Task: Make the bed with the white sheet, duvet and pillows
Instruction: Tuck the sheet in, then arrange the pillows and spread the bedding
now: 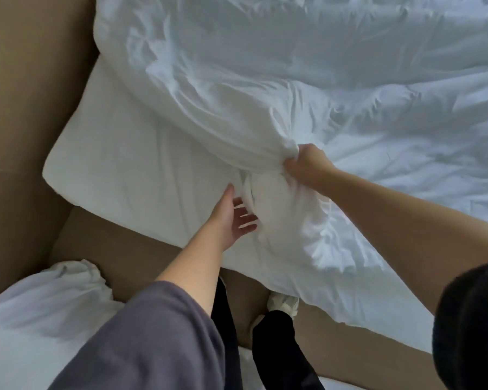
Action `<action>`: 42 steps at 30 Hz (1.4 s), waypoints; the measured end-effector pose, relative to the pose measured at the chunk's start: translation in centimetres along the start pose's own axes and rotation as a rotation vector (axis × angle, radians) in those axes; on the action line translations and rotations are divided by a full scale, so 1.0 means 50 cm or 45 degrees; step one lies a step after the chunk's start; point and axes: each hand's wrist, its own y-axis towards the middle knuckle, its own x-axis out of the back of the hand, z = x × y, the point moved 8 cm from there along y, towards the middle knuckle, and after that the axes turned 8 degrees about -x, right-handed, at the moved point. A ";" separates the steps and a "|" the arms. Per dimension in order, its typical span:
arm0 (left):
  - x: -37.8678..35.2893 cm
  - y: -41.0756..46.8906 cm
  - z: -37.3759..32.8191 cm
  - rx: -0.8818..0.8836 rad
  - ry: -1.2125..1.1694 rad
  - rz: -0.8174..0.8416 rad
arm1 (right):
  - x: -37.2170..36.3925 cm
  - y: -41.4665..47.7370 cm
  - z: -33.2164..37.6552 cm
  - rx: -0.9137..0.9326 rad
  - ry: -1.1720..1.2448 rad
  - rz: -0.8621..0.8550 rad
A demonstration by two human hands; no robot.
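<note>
A rumpled white duvet [307, 66] covers most of the bed, its edge bunched near the bed's corner. My right hand [304, 164] grips a fold of that edge and holds it lifted. Below it the mattress corner lies bare under the white sheet [130, 164]. My left hand [234, 213] reaches in under the lifted duvet edge with fingers spread and relaxed, holding nothing. A white pillow [45, 311] lies on the floor at the lower left.
Tan carpet [20, 108] runs along the left side and foot of the bed. My legs in dark trousers and a light shoe [283, 304] stand close to the bed's edge. More white fabric hangs over the bed's near side at the right.
</note>
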 end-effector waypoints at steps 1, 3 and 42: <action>-0.015 0.013 -0.004 0.008 -0.068 -0.017 | 0.010 -0.011 -0.018 -0.031 0.103 0.075; -0.061 0.024 -0.025 0.000 -0.212 -0.020 | 0.033 -0.037 -0.056 -0.101 0.271 0.217; 0.331 -0.214 -0.471 -0.878 1.565 -0.464 | -0.237 -0.090 0.350 0.261 -0.673 0.193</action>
